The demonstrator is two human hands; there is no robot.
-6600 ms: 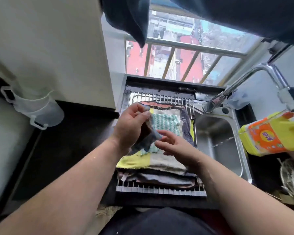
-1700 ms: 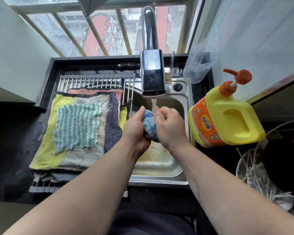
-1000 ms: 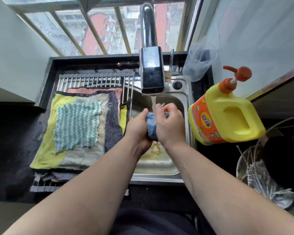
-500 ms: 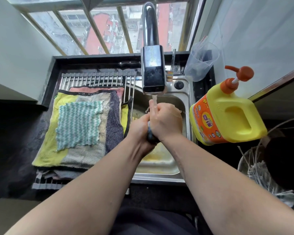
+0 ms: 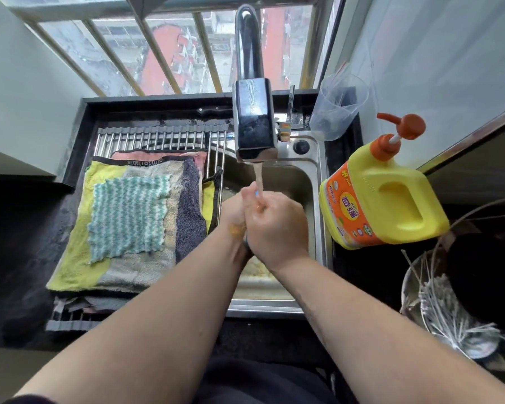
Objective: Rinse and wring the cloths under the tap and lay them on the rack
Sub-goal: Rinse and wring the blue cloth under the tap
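From the head camera, directly below the tap [image 5: 252, 121], the left hand [image 5: 235, 208] and right hand [image 5: 277, 228] clench together round a small blue cloth [image 5: 246, 244], nearly hidden between them, water striking the knuckles. Wringing well likely means twisting the fists opposite ways, low in the sink [image 5: 312, 176], before moving to the rack [image 5: 158, 137] left of the tap.

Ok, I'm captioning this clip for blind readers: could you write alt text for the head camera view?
The left hand and right hand squeeze a barely visible blue cloth under the running tap, over a sink. Left of it, other cloths lie flat on a rack; a yellow pump bottle stands at right.
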